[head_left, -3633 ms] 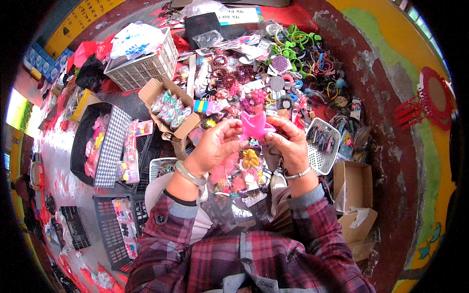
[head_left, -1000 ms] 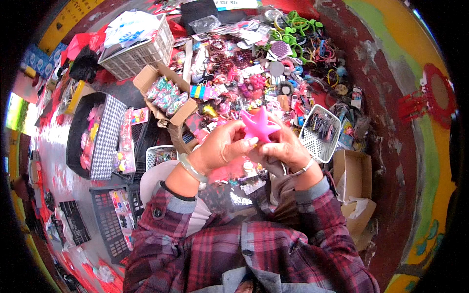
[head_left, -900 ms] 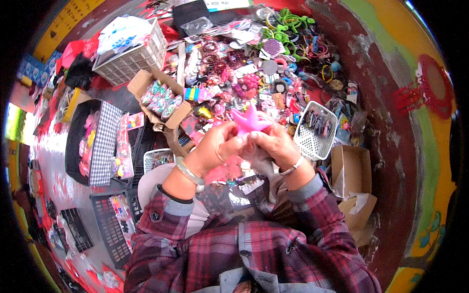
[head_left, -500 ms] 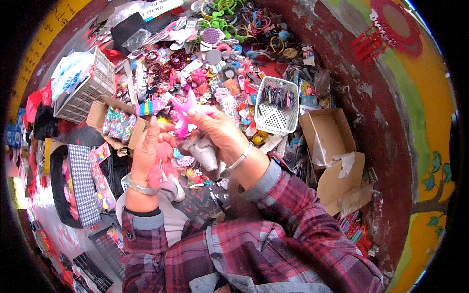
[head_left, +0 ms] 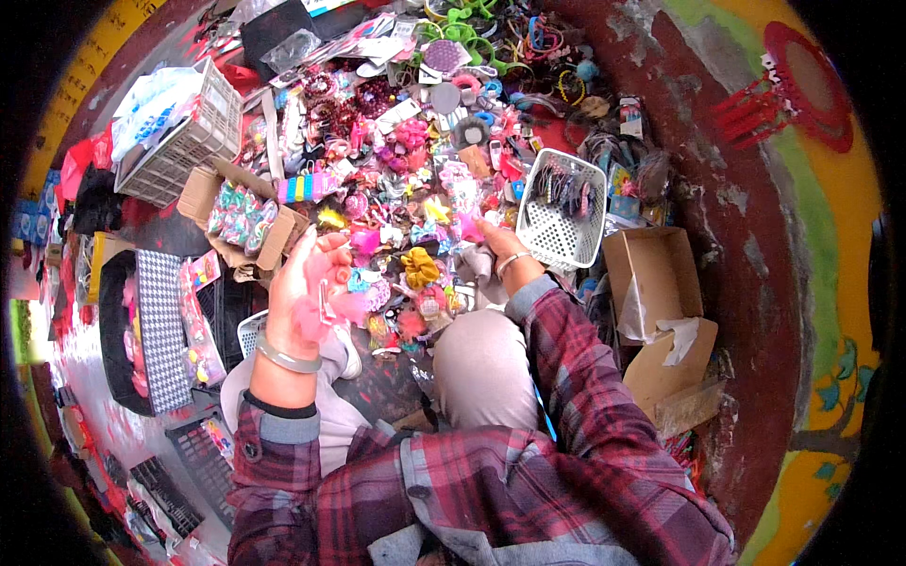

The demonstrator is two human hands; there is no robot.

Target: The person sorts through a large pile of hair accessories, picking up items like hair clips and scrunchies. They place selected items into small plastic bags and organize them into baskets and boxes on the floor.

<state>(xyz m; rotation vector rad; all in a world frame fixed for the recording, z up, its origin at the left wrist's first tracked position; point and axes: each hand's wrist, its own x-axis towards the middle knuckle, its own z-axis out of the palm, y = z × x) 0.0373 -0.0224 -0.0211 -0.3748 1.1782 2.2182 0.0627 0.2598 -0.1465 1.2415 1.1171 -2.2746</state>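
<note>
Head view: left hand [head_left: 291, 283] left of centre, right hand [head_left: 508, 249] farther up.
Sheer pink gauze [head_left: 347, 308] lies against the left palm, fingers loosely raised; whether gripped, unclear. Right hand is nearer the bright pink smooth piece [head_left: 469, 226], left of its thumb, higher in frame than crumpled grey cloth [head_left: 475, 262]; grip and long axis cannot be told. Beyond: multicoloured hair-trinket heap [head_left: 411, 134].

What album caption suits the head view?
Left hand with a pink ornament, right hand near a white basket, amid heaped hair accessories.
</note>
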